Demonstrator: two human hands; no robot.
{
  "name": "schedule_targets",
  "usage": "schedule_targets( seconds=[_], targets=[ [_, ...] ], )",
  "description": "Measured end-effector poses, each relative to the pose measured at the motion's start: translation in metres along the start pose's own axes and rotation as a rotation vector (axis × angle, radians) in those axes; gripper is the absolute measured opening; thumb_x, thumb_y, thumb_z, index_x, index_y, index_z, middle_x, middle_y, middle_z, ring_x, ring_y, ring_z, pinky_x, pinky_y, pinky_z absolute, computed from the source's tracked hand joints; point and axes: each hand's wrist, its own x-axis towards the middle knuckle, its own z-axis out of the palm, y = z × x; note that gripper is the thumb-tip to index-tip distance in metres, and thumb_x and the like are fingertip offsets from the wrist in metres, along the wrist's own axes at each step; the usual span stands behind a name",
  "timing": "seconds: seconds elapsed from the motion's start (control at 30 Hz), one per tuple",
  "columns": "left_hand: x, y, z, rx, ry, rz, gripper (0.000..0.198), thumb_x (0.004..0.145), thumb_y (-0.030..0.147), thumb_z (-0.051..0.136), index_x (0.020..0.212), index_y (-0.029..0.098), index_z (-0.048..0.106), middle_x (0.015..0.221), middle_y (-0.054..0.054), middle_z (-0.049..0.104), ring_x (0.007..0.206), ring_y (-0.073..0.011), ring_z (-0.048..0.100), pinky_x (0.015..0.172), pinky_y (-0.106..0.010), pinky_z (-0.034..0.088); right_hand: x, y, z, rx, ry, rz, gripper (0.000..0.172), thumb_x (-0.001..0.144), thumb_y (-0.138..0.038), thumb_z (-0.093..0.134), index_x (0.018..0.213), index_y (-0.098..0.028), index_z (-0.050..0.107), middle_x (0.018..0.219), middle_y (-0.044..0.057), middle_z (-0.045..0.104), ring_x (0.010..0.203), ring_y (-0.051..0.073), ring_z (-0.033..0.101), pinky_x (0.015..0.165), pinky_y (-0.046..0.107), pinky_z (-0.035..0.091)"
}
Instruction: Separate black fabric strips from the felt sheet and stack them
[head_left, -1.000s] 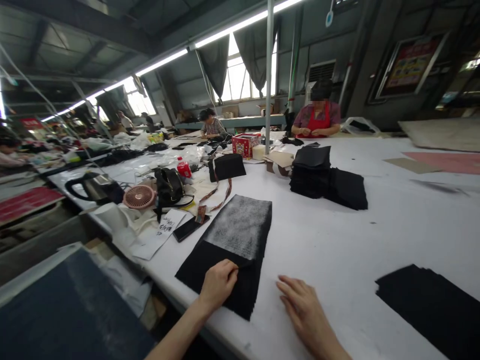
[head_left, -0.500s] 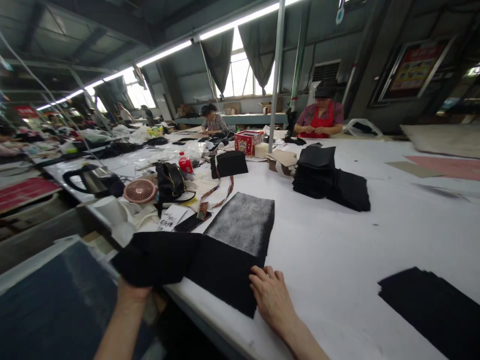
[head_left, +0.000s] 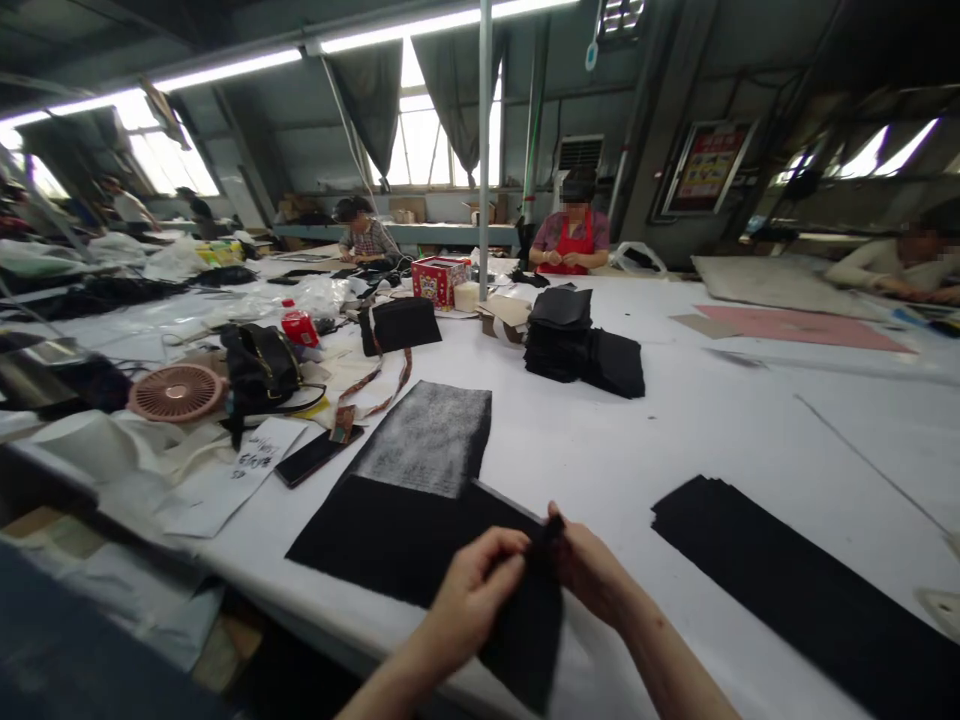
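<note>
My left hand [head_left: 471, 598] and my right hand [head_left: 592, 570] meet above the near edge of the white table [head_left: 750, 420]. Both pinch the top edge of a black fabric piece [head_left: 529, 640], which hangs down between them. Just to the left lies a flat stack of black fabric [head_left: 390, 535], with a grey shiny-faced sheet [head_left: 429, 438] lying behind it. A second flat pile of black fabric [head_left: 795, 590] lies to the right of my hands.
A phone [head_left: 309, 457], paper notes [head_left: 255, 458], a pink fan [head_left: 177, 391], a black bag [head_left: 259, 368] and a strap [head_left: 375, 385] crowd the left. Folded black fabric stacks [head_left: 581, 345] sit mid-table. Other people work at the far end and at right.
My left hand lifted a black piece off the stack, swung it left, then brought it to the middle. My right hand left the stack's edge and joined the grip. The view panned right.
</note>
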Motion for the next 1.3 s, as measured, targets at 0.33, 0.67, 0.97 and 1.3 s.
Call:
schedule_targets(
  seconds=[0.33,0.67,0.97,1.3],
  targets=[
    [0.047,-0.042,0.052,1.021,-0.284,0.349,0.028,0.085,0.021,0.062,0.112,0.021,0.057,0.118,-0.008,0.058,0.109,-0.0267,0.052,0.095,-0.044,0.043,-0.031,0.012,-0.080,-0.393,0.256,0.080,0.037,0.076,-0.051,0.065,0.079,-0.014,0.068,0.058,-0.001,0.054,0.050,0.009,0.041,0.046,0.023,0.027],
    [0.067,-0.052,0.042,1.185,-0.360,0.480,0.022,0.089,0.025,0.059,0.110,0.020,0.054,0.115,-0.006,0.056,0.102,-0.0237,0.053,0.088,-0.038,0.047,-0.004,0.038,-0.030,-0.875,0.772,-0.178,0.015,0.086,-0.023,0.052,0.088,-0.022,0.067,0.093,0.007,0.062,0.095,0.024,0.052,0.081,0.036,0.036],
    [0.083,-0.061,0.034,1.204,-0.399,0.556,0.025,0.096,0.017,0.040,0.119,0.017,0.050,0.105,-0.007,0.058,0.095,-0.0208,0.054,0.085,-0.033,0.049,0.002,0.074,-0.031,-1.331,0.867,-0.708,0.028,0.097,-0.017,0.041,0.115,-0.017,0.061,0.088,0.008,0.056,0.085,0.022,0.050,0.075,0.035,0.042],
    [0.082,-0.071,0.035,1.205,-0.317,0.518,0.044,0.095,0.018,0.045,0.138,0.018,0.038,0.117,-0.008,0.056,0.102,-0.0230,0.053,0.091,-0.036,0.046,0.001,0.073,-0.024,-1.493,0.810,-0.720,0.030,0.096,-0.012,0.037,0.121,-0.012,0.055,0.089,0.009,0.055,0.084,0.023,0.050,0.074,0.039,0.045]
  ],
)
